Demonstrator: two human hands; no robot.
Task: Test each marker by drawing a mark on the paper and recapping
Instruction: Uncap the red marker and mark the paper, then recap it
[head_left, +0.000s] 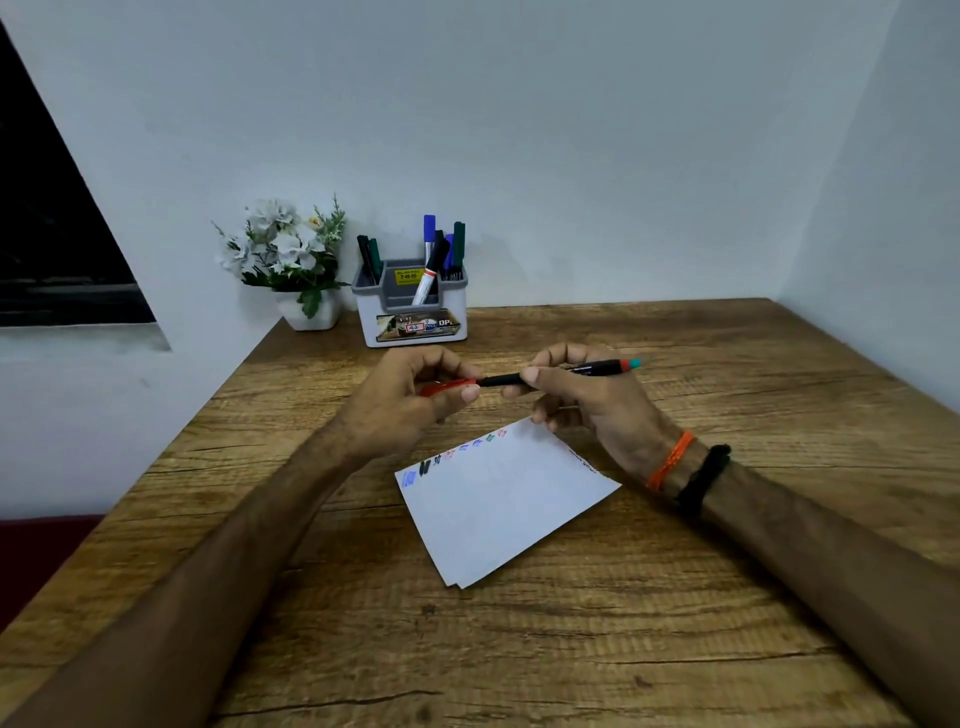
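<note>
My right hand (587, 402) grips a thin black marker (582, 370) with a red and teal rear end, held level above the table. My left hand (410, 400) pinches its red cap (449, 386) at the marker's front end; whether the cap is fully seated I cannot tell. Below the hands lies a white paper (509, 506), with a row of several small coloured marks along its far edge. A grey holder (413, 304) at the back of the table holds several more markers, blue, green and black capped.
A white pot with artificial white flowers (291, 260) stands left of the holder against the wall. The wooden table (675, 597) meets walls at the back and right. Its left edge drops off. Orange and black bands circle my right wrist (691, 470).
</note>
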